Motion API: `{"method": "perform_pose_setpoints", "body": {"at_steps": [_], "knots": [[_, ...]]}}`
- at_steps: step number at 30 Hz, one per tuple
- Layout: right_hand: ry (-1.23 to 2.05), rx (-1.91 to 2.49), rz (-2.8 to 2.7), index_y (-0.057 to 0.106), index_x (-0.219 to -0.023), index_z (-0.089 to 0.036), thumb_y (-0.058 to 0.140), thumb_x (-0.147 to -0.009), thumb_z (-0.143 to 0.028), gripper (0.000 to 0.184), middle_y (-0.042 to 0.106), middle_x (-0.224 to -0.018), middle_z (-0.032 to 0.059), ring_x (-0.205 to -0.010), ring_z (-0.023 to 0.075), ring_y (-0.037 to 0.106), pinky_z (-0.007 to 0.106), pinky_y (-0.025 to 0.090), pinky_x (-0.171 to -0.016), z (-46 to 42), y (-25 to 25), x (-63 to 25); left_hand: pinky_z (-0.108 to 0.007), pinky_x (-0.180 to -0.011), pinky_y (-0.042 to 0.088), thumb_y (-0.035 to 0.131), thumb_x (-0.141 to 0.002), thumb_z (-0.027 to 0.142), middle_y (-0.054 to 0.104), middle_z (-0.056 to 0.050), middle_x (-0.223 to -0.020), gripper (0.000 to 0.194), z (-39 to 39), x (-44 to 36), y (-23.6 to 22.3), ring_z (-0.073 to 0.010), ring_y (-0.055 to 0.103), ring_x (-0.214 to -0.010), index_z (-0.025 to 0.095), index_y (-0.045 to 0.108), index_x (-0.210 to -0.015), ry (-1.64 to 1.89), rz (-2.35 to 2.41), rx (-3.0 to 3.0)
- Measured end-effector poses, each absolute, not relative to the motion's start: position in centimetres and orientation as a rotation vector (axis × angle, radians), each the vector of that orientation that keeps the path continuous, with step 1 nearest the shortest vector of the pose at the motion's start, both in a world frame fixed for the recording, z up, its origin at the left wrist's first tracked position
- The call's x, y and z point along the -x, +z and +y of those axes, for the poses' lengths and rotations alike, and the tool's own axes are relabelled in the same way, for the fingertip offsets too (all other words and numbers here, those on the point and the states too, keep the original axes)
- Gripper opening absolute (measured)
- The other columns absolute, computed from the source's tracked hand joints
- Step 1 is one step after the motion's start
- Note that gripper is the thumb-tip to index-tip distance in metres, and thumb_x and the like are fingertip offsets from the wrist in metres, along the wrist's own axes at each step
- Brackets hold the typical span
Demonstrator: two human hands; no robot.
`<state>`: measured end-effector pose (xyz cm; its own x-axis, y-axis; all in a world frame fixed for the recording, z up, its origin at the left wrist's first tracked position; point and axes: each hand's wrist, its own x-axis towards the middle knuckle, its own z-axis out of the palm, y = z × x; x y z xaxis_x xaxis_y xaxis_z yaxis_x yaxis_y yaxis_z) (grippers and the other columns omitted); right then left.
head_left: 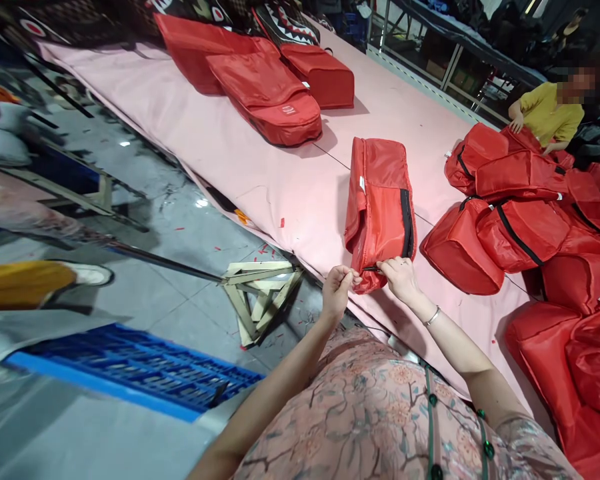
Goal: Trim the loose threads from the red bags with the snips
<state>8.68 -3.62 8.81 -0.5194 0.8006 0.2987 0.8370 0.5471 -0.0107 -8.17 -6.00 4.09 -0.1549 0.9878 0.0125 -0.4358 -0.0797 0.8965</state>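
A red fabric bag with a black zipper (407, 223) and a small white label stands on the pink-covered table (300, 193), near its front edge. At the bag's near end, my left hand (339, 288) is closed in a pinch at the lower left corner; what lies between its fingertips is too small to make out. My right hand (401, 279), with a bracelet on the wrist, is closed on the near edge of the red bag (380, 167), just below the zipper's end. A thin dark strip (370, 269) shows between the two hands.
More red bags (525, 233) are heaped at the right. Other red pieces (270, 100) lie at the far left with patterned dark bags. A person in a yellow top (550, 117) handles bags across the table. A blue crate (135, 370) and a wooden stand (260, 297) are on the floor.
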Motion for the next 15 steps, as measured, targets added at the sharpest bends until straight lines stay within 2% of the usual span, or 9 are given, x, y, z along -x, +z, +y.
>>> {"method": "perform_pose_setpoints", "body": {"at_steps": [4,7,12,15], "knots": [[-0.088,1.359,-2.464,0.063,-0.097,-0.019,0.041,-0.092,-0.025,0.024,0.062,-0.078,0.0056,-0.076,0.0175,0.049,0.032,0.029,-0.070,-3.4,8.7,-8.8,-0.023,-0.062,0.046,0.060,-0.073,0.035,0.057,0.002,-0.073,0.022,-5.8,8.7,3.0,-0.0080,0.056,-0.060,0.018,0.047,-0.080,1.523,0.928,-0.772],[0.077,1.324,-2.338,0.062,-0.095,-0.017,0.047,-0.090,-0.027,0.019,0.064,-0.082,0.0062,-0.076,0.0176,0.052,0.032,0.034,-0.073,-3.3,8.6,-9.3,-0.025,-0.061,0.046,0.057,-0.074,0.034,0.055,0.001,-0.071,0.020,-5.7,9.7,1.8,-0.0098,0.055,-0.061,0.018,0.048,-0.082,1.488,1.048,-0.846],[0.370,1.230,-1.996,0.059,-0.100,-0.019,0.049,-0.087,-0.028,0.019,0.064,-0.093,0.0066,-0.086,0.0181,0.057,0.033,0.043,-0.081,-3.0,8.2,-9.6,-0.029,-0.071,0.048,0.061,-0.069,0.023,0.057,-0.006,-0.098,0.031,-5.6,10.2,0.8,-0.0151,0.057,-0.082,0.020,0.057,-0.100,1.353,1.450,-1.377],[0.493,1.231,-1.840,0.058,-0.099,-0.019,0.048,-0.085,-0.028,0.019,0.063,-0.093,0.0059,-0.087,0.0171,0.058,0.031,0.045,-0.081,-2.9,7.9,-9.0,-0.029,-0.072,0.048,0.054,-0.079,0.025,0.062,-0.005,-0.093,0.022,-5.1,9.3,0.9,-0.0152,0.058,-0.079,0.019,0.059,-0.099,1.258,1.424,-1.599]]}}
